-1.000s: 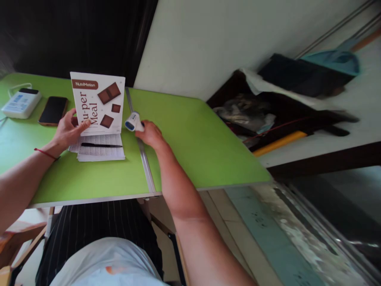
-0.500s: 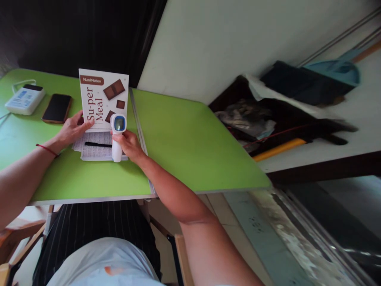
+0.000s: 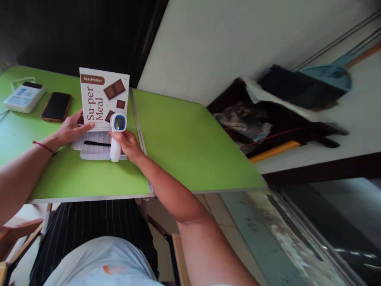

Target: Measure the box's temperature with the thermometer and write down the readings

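Note:
My left hand (image 3: 73,128) grips the lower left corner of a white box (image 3: 114,109) printed "NutriMotion Su-per Meal" with brown chocolate pieces. The box stands upright, its front facing me. In my right hand (image 3: 127,143) is a white infrared thermometer (image 3: 116,153) with a blue-framed screen, held upright with its back toward me, in front of the box's lower right corner. Its handle covers part of a stack of printed papers (image 3: 95,152) on the table. Across the papers lies a black pen (image 3: 97,143), its right end hidden behind the thermometer.
Left of the box, a dark phone (image 3: 56,106) and a white device with a cord (image 3: 25,97) rest on the green table (image 3: 184,147). A metal seam crosses the tabletop. Beyond its right edge are a dark shelf with crumpled plastic (image 3: 244,119) and a blue dustpan (image 3: 333,77).
The view has shifted slightly. Both hands keep their hold on the box and the thermometer, with hardly any movement.

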`<action>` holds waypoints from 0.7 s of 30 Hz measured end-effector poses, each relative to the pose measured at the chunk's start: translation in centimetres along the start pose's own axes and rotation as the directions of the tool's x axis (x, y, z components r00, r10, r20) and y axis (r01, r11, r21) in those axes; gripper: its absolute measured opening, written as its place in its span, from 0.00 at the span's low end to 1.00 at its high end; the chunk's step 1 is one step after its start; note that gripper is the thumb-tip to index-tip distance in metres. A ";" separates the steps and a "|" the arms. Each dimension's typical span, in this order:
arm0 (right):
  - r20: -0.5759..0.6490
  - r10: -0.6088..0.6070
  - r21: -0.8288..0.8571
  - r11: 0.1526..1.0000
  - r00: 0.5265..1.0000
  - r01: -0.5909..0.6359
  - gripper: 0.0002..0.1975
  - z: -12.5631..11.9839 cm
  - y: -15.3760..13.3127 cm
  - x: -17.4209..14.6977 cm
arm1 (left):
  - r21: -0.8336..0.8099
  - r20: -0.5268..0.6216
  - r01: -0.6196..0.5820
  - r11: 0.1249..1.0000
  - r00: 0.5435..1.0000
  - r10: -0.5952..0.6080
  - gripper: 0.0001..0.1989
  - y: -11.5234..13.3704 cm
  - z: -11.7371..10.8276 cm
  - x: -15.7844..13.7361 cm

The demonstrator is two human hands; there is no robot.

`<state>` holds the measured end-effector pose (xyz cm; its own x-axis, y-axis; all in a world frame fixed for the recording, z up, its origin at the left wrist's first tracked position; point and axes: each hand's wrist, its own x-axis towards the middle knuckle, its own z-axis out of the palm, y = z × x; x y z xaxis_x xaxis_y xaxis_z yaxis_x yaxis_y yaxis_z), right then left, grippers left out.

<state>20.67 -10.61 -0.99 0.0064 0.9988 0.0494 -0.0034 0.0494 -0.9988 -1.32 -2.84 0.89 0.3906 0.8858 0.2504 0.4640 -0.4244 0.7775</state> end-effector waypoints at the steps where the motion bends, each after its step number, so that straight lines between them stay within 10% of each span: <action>1: 0.004 -0.001 -0.003 1.000 1.000 0.001 0.20 0.0 0.0 0.0 | 0.002 0.003 0.004 1.000 1.000 -0.004 0.39 0.0 0.0 0.0; 21: 0.051 -0.008 -0.050 0.999 0.999 0.011 0.18 -0.6 -0.4 0.0 | -0.035 -0.026 -0.026 0.999 0.999 0.025 0.35 -0.1 0.0 0.0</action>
<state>21.23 -10.65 -0.59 -0.0447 0.9973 0.0576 0.0464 0.0596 -0.9971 -1.31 -2.80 0.83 0.3812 0.8794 0.2853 0.4251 -0.4407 0.7906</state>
